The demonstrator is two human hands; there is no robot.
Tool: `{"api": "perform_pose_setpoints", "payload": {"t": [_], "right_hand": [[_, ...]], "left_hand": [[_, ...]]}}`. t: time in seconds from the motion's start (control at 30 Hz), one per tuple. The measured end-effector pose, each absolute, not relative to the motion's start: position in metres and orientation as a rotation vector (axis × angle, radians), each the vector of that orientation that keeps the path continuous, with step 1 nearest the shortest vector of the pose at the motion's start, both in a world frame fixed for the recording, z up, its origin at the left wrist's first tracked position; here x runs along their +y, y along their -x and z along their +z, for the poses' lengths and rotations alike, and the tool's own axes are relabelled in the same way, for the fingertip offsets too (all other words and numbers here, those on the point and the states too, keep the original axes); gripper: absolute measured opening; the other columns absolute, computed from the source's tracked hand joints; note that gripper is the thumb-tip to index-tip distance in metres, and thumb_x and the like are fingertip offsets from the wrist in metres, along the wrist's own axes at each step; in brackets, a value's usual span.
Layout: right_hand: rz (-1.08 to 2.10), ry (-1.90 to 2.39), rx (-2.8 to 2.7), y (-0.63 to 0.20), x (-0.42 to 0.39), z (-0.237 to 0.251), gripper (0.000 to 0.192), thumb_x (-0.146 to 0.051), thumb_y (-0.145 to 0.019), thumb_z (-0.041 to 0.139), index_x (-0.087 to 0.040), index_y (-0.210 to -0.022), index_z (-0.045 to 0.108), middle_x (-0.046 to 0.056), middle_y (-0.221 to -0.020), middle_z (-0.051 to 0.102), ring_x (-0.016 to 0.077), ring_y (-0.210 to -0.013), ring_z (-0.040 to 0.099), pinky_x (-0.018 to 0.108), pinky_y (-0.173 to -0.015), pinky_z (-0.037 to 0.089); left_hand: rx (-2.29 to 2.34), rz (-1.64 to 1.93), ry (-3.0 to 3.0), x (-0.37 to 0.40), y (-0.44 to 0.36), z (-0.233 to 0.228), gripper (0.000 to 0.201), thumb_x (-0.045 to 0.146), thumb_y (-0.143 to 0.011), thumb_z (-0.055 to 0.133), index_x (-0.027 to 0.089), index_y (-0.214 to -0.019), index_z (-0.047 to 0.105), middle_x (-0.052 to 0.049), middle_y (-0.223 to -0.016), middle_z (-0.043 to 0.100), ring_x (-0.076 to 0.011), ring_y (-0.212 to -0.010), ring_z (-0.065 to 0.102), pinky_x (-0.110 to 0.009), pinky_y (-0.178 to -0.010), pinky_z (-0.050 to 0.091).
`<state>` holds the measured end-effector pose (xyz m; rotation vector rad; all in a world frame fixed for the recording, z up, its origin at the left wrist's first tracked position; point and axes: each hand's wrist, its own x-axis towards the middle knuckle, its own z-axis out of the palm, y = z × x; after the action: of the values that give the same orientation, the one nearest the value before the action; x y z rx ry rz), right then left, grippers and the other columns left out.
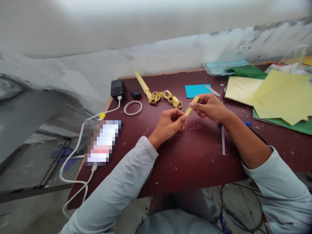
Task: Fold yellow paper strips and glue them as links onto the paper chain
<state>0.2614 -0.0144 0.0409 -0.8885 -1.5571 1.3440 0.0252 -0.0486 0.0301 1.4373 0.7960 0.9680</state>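
Note:
Between my two hands, above the middle of the dark red table [170,162], is a narrow yellow paper strip [189,110]. My left hand [170,123] pinches its lower end between thumb and fingers. The upper end is gripped by the thumb and forefinger of my right hand [206,105]. Behind my left hand lies a yellow paper chain [168,95] of several linked loops, attached to or touching a rolled yellow paper tube [142,81]. Just beyond my right hand are a blue paper piece [195,91] and a metal ruler or blade [212,90].
At right lie yellow sheets [280,97] over green ones, with light blue packets [226,67] behind. A clear strip [223,141] lies under my right forearm. On the left are a black charger [118,89], a tape ring [133,108], a blurred phone [103,143] and a white cable [81,130].

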Motion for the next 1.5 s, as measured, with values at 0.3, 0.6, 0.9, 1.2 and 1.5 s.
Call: {"api": "perform_pose_setpoints", "payload": {"t": [0.3, 0.6, 0.9, 1.2, 1.5], "right_hand": [[1.309, 0.922, -1.574, -0.257, -0.017, 0.042, 0.036, -0.044, -0.092, 0.092, -0.016, -0.079, 0.073, -0.004, -0.058, 0.061, 0.0047, -0.041, 0.044, 0.022, -0.037, 0.028], [1.303, 0.967, -1.623, -0.248, -0.021, 0.042, 0.039, -0.047, -0.091, 0.092, -0.015, -0.079, 0.074, -0.003, -0.059, 0.063, 0.0045, -0.042, 0.046, 0.021, -0.037, 0.030], [1.288, 0.939, -1.634, -0.253, -0.021, 0.046, 0.038, -0.048, -0.094, 0.089, -0.016, -0.081, 0.074, -0.003, -0.060, 0.064, 0.0046, -0.042, 0.046, 0.021, -0.037, 0.032], [1.249, 0.969, -1.613, -0.247, -0.023, 0.047, 0.041, -0.049, -0.091, 0.093, -0.015, -0.077, 0.072, -0.003, -0.057, 0.063, 0.0039, -0.039, 0.044, 0.021, -0.036, 0.030], [1.284, 0.941, -1.616, -0.249, -0.022, 0.046, 0.039, -0.049, -0.093, 0.091, -0.016, -0.081, 0.074, -0.003, -0.061, 0.064, 0.0043, -0.042, 0.047, 0.020, -0.037, 0.032]], "left_hand": [[0.798, 0.918, -1.375, -0.050, -0.025, 0.028, 0.041, 0.046, -0.088, 0.092, 0.013, -0.102, 0.073, -0.004, -0.079, 0.076, -0.0097, -0.058, 0.069, -0.021, -0.057, 0.059], [0.848, 0.948, -1.341, -0.048, -0.028, 0.021, 0.031, 0.041, -0.097, 0.084, 0.012, -0.103, 0.074, -0.008, -0.088, 0.081, -0.0141, -0.071, 0.079, -0.022, -0.065, 0.065], [0.787, 0.937, -1.359, -0.048, -0.026, 0.021, 0.035, 0.044, -0.097, 0.086, 0.012, -0.098, 0.074, -0.008, -0.084, 0.080, -0.0127, -0.066, 0.077, -0.022, -0.062, 0.064], [0.819, 0.948, -1.342, -0.049, -0.028, 0.023, 0.042, 0.050, -0.093, 0.089, 0.011, -0.097, 0.073, -0.008, -0.085, 0.079, -0.0115, -0.062, 0.074, -0.021, -0.059, 0.063], [0.807, 1.020, -1.332, -0.047, -0.026, 0.020, 0.047, 0.045, -0.091, 0.091, 0.014, -0.122, 0.074, -0.006, -0.090, 0.081, -0.0128, -0.062, 0.077, -0.021, -0.057, 0.062]]}}
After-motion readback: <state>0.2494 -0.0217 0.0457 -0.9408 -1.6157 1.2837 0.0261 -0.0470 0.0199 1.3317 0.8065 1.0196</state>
